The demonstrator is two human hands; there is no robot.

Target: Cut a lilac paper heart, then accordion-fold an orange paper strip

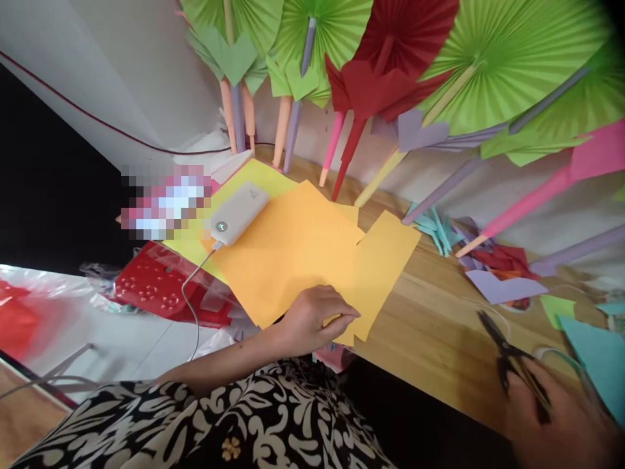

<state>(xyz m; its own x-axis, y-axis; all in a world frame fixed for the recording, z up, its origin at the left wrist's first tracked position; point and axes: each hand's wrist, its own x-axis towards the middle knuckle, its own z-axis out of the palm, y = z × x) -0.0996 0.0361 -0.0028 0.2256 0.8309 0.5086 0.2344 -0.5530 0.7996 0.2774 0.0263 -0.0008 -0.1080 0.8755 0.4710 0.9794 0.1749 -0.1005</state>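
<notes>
My left hand (319, 318) is over the near edge of an orange paper sheet (288, 241), thumb and fingertips drawn together with nothing visible between them. Whether it presses on the paper I cannot tell. A narrower piece of yellow-orange paper (390, 260) lies by its fingertips, to the right. At the lower right, my right hand (556, 410), blurred, grips a pair of dark scissors (510, 358). The scissors point up and left above the wooden table, their blades looking closed together.
On the sheets lies a white power bank (240, 213) with a cable (183, 293). Pleated paper fans (508, 58) on rolled sticks lean along the wall. Paper scraps (508, 286) and turquoise paper (596, 352) are at right. A red bag (161, 280) sits left, beyond the table edge.
</notes>
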